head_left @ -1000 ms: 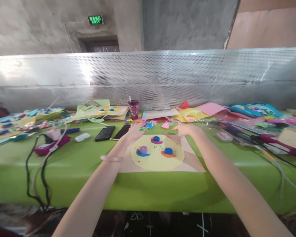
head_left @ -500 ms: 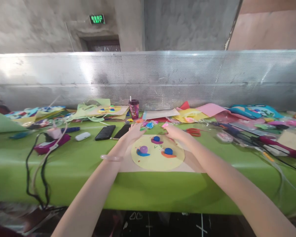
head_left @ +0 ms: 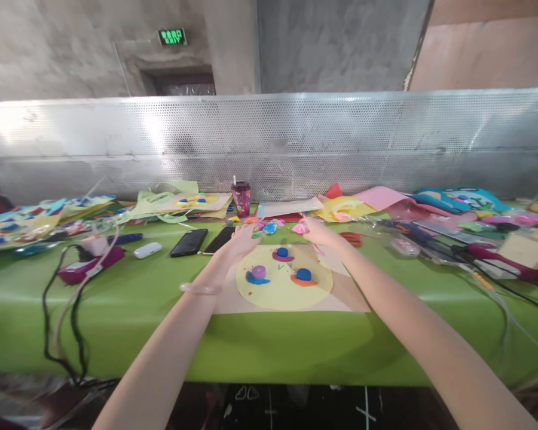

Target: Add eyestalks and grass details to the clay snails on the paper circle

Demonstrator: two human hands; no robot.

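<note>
A round yellow paper (head_left: 282, 297) on a white sheet (head_left: 224, 303) lies between my forearms. It bears three clay snails: a blue one with a purple shell (head_left: 259, 273), an orange one with a blue shell (head_left: 303, 275), and a purple one with a blue shell (head_left: 282, 253). My left hand (head_left: 245, 236) is at the sheet's far left corner, fingers stretched forward beside small colourful clay packets (head_left: 271, 227). My right hand (head_left: 317, 232) is beyond the sheet's far right side, its fingertips closed at a small pink packet (head_left: 298, 228); the grip is partly hidden.
Two phones (head_left: 189, 242) and a white case (head_left: 147, 250) lie left. A purple cup (head_left: 241, 199) stands behind, with coloured paper (head_left: 381, 198) nearby. Red scissors (head_left: 351, 239) are right of my right hand. Power strips (head_left: 92, 266) with cables flank both sides.
My right hand has shifted slightly, and more of the pink packet shows at its fingertips. My left hand stays in nearly the same place. The camera view has turned slightly right.
</note>
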